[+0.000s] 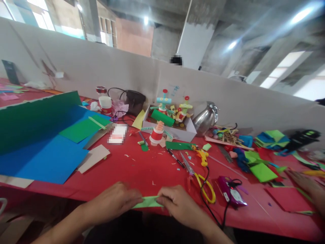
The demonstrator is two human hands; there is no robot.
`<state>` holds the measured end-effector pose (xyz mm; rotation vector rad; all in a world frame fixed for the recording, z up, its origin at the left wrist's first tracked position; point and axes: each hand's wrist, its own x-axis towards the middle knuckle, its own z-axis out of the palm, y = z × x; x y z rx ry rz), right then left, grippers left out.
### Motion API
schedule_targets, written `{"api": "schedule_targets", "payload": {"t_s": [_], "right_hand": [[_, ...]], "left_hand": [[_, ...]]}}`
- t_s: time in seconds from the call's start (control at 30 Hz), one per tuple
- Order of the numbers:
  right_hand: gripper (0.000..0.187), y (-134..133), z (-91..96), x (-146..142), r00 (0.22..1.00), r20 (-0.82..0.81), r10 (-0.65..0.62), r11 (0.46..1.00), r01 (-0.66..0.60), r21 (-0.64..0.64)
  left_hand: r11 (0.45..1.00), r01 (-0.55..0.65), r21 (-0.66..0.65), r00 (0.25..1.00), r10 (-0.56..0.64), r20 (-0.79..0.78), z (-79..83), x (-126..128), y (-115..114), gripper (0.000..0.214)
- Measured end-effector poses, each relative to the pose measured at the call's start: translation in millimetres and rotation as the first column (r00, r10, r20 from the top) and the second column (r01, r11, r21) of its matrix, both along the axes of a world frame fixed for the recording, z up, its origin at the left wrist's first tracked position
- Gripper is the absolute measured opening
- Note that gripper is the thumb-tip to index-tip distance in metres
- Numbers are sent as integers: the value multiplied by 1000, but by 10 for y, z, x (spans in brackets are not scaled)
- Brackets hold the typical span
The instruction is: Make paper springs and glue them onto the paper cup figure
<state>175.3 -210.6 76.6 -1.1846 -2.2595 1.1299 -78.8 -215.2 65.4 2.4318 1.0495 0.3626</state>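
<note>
A light green paper strip (149,202) is stretched between my two hands at the table's front edge. My left hand (119,196) pinches its left end, fingers closed. The right end is gripped between thumb and fingers of my right hand (175,203). Beyond them stands a red and white paper cup (156,135) with folded paper arms and an orange folded strip on top. Scissors with yellow handles (205,186) lie right of my right hand, near a yellow glue gun (202,157). A black pen (175,158) rests behind the scissors.
A white box (182,133) holds paper cup figures and a green roll. Beside it stands a metal jug (206,118). Blue sheets (50,162) cover the left side. A purple power strip (230,193) with black cords lies right. Another person's hand (302,181) is at far right.
</note>
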Motion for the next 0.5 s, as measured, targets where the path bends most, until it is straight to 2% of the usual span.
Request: {"api": "schedule_targets", "payload": {"t_s": [0.1,0.2,0.33,0.4,0.5], "right_hand": [[25,14,-39,26,998,-32,-63,997,61,-51],[24,62,-68,43,991,-74,-112,990,105,-93],[26,209,-25,64,979,-146,-139,970,105,-218],[27,320,-8,80,944,-248,-218,941,137,-308],[30,470,-39,94,922,-286,-261,927,156,-342]], "left_hand": [[1000,-26,-9,999,26,37,-56,-10,39,37],[997,-11,-71,996,17,90,-81,4,111,37],[975,7,-222,979,39,202,-39,4,254,36],[970,-29,-241,968,87,234,-10,2,344,37],[960,-49,-274,963,118,241,0,1,459,39]]}}
